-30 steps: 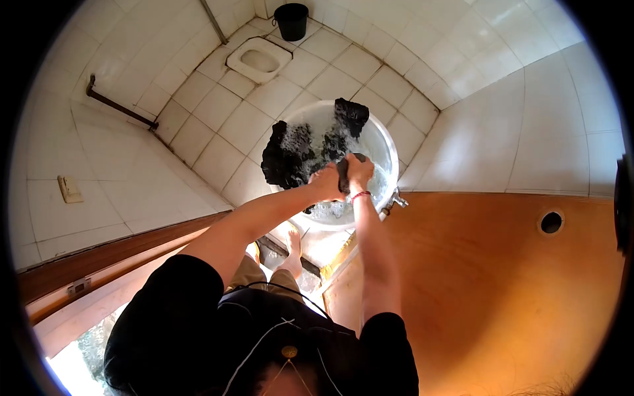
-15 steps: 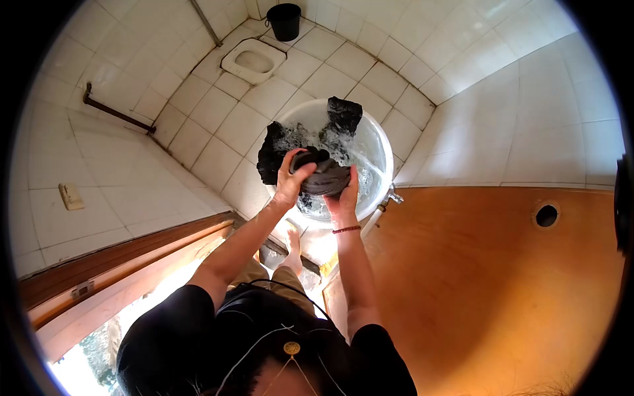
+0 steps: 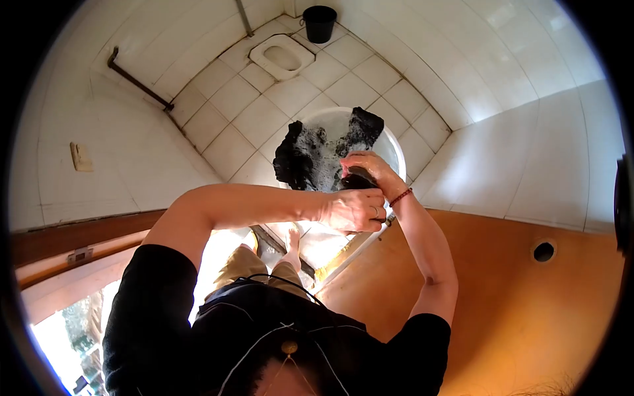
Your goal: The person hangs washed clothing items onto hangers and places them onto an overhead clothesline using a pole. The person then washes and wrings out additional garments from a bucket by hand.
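A wadded dark grey cloth (image 3: 358, 179) is between my hands above the right side of the white basin (image 3: 401, 153). My right hand (image 3: 371, 165) curls over its far side, fingers closed on it. Closed in a fist, back uppermost, my left hand (image 3: 358, 210) grips the near side; its fingertips are hidden. Black wet cloth (image 3: 290, 156) hangs over the basin's left rim, and another black cloth part (image 3: 364, 127) lies over the far rim. Foamy water (image 3: 325, 162) shows between them.
A squat toilet (image 3: 282, 57) and black bucket (image 3: 319, 24) are at the far wall. A pale pipe (image 3: 353, 256) runs near the basin beside an orange-brown panel (image 3: 502, 277) with a round hole. My feet (image 3: 292, 241) are close to the basin.
My left hand has swung across to the near right side, elbow raised outward. My right hand has turned over the cloth's far side. The view has shifted slightly.
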Available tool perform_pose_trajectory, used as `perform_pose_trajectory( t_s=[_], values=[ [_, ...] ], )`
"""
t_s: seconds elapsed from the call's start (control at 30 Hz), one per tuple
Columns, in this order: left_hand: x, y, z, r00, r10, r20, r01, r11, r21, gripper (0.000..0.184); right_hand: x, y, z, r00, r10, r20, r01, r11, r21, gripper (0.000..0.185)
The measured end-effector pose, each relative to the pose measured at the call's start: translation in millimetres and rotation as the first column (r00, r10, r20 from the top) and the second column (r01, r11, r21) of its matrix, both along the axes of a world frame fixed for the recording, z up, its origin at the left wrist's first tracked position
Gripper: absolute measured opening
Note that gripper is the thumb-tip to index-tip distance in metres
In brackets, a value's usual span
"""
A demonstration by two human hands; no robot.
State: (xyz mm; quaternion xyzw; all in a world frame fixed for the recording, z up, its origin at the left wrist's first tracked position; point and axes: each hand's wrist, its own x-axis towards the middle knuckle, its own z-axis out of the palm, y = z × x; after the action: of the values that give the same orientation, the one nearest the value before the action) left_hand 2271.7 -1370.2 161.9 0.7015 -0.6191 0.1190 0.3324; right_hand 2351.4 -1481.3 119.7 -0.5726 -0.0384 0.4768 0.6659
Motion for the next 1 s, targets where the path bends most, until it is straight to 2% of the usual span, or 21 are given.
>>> perform_pose_trajectory(
  t_s=[0.03,0.07,0.13,0.17,0.27,0.3,0.33,0.4,0.43,0.47,0.5,0.53,0.57,0.6,0.67,0.77,0.8,0.87,0.9,1.0],
  values=[
    [1.5,-4.4,-12.6,0.999,0.011,0.039,-0.009,0.999,-0.031,0.016,2.4,6.1,2.0,1.000,0.005,-0.023,-0.007,0.996,-0.091,0.013],
    [3.4,-3.4,-19.8,0.999,0.037,0.039,-0.036,0.999,-0.030,0.016,5.5,10.1,-7.1,0.999,0.032,-0.023,-0.034,0.995,-0.090,0.013],
    [2.7,4.8,-35.5,1.000,-0.018,0.005,0.017,0.987,0.161,0.013,8.1,19.7,-33.5,0.998,0.034,0.061,-0.023,0.985,-0.171,0.013],
    [1.9,9.2,-46.5,0.998,0.001,0.058,-0.011,0.986,0.165,0.013,1.4,27.5,-27.8,0.996,-0.032,0.088,0.049,0.978,-0.202,0.013],
    [1.4,27.1,-88.0,0.987,-0.021,0.161,-0.016,0.974,0.226,0.014,0.6,36.3,-73.1,0.971,-0.217,0.096,0.231,0.957,-0.175,0.019],
    [-3.3,32.7,-96.5,0.977,0.081,0.195,-0.114,0.980,0.164,0.014,-1.7,37.4,-70.8,0.977,-0.214,0.022,0.215,0.968,-0.130,0.019],
    [-13.1,40.5,-97.8,0.956,0.192,0.222,-0.231,0.959,0.165,0.023,-7.9,41.0,-69.0,0.978,-0.203,-0.055,0.198,0.976,-0.085,0.020],
    [-47.7,74.2,-56.4,0.880,0.471,-0.063,-0.461,0.878,0.130,0.045,-30.2,57.9,-57.2,0.900,-0.164,-0.404,0.189,0.982,0.022,0.023],
    [-64.5,83.0,-63.8,0.780,0.593,-0.199,-0.580,0.805,0.124,0.064,-49.0,58.7,-73.9,0.901,-0.228,-0.370,0.264,0.963,0.050,0.023],
    [-83.0,100.1,-54.3,0.684,0.676,-0.274,-0.678,0.728,0.104,0.066,-63.1,63.2,-95.3,0.896,-0.291,-0.335,0.336,0.938,0.083,0.024],
    [-103.9,114.5,-62.0,0.586,0.716,-0.380,-0.754,0.653,0.068,0.067,-72.8,76.3,-110.1,0.963,-0.146,-0.229,0.179,0.975,0.131,0.023],
    [-130.9,128.4,-74.4,0.479,0.732,-0.485,-0.825,0.564,0.036,0.068,-86.4,95.5,-120.8,0.936,-0.089,-0.340,0.149,0.977,0.152,0.023],
    [-158.6,143.8,-81.6,0.390,0.763,-0.516,-0.861,0.501,0.090,0.072,-100.2,114.4,-131.3,0.895,-0.033,-0.445,0.120,0.978,0.169,0.022],
    [-188.9,161.3,-87.9,0.339,0.758,-0.557,-0.864,0.486,0.135,0.076,-116.0,134.7,-141.8,0.945,0.041,-0.325,0.021,0.983,0.184,0.022],
    [-257.7,188.4,-102.9,0.089,0.704,-0.705,-0.871,0.399,0.289,0.078,-166.4,182.9,-119.9,0.969,0.142,-0.202,-0.121,0.986,0.112,0.023],
    [-367.4,239.6,-142.0,-0.029,0.671,-0.741,-0.954,0.202,0.221,0.069,-251.0,245.1,-148.0,0.931,0.307,-0.196,-0.272,0.944,0.185,0.033],
    [-410.6,254.6,-198.5,0.001,0.370,-0.929,-0.987,0.147,0.057,0.065,-288.6,265.4,-153.5,0.931,0.326,-0.163,-0.302,0.941,0.154,0.037],
    [-490.4,296.4,-190.0,-0.149,0.062,-0.987,-0.989,-0.009,0.149,0.054,-359.8,302.1,-179.4,0.882,0.452,-0.129,-0.436,0.889,0.138,0.044],
    [-532.7,316.9,-207.4,-0.179,-0.045,-0.983,-0.977,-0.113,0.183,0.048,-401.6,323.7,-175.8,0.862,0.490,-0.131,-0.471,0.868,0.156,0.048],
    [-650.6,378.6,-272.3,-0.074,-0.142,-0.987,-0.846,-0.515,0.137,0.035,-516.8,397.5,-216.1,0.761,0.633,-0.143,-0.612,0.774,0.163,0.049]
  ],
)
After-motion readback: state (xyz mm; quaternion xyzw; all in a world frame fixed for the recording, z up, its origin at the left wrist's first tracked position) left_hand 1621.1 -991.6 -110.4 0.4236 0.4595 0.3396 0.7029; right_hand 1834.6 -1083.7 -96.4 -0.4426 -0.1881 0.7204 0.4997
